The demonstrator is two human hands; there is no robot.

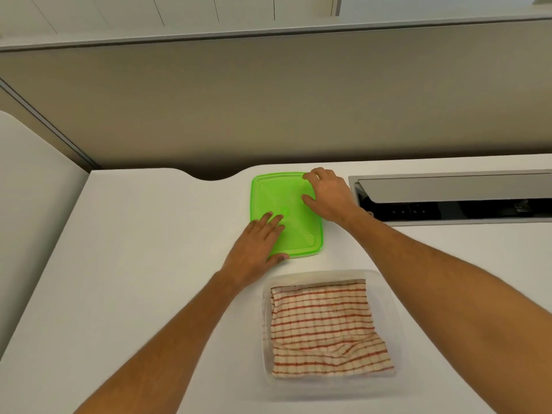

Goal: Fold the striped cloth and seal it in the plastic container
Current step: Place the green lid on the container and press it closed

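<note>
Cloth: striped cloth [328,330] folded in container [385,297], counter's near edge.
Hands: left hand [257,246] flat, right hand [328,195] curled — both on lid [280,201].
Risk: we might trap cloth — lid won't seal.

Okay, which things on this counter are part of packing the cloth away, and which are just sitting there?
Part of the job:
- striped cloth, folded, lying in the container
- clear plastic container, open
- green lid, flat on the counter
- left hand and right hand, both on the lid

Just there:
- recessed socket box with its flap raised
- white counter
</note>
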